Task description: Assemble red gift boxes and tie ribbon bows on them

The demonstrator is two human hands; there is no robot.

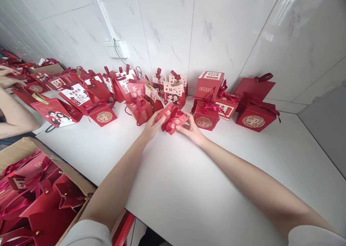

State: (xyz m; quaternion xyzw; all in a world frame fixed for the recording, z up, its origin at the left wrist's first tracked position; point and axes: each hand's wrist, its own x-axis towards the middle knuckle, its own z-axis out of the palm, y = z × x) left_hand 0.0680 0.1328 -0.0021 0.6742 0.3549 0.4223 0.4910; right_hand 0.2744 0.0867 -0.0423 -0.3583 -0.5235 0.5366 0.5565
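Between my two hands is a small red gift box (pixel 177 120) with gold print and a dark red ribbon bow on top, held just above the white table. My left hand (pixel 154 126) is closed on its left side, the thumb resting on the top face. On the right side, my right hand (pixel 192 131) grips it with the thumb at the near corner and the fingers behind. Close by on the left stands a red box with a ribbon (pixel 140 111). Just right of my right hand is a red box with a round gold emblem (pixel 205 116).
Red and white gift boxes (pixel 174 94) stand in a row along the tiled wall. A larger red box (pixel 256 118) is at the right. At lower left, a cardboard carton (pixel 77 183) holds many red boxes. Another person's arm (pixel 16 112) reaches in at the left edge.
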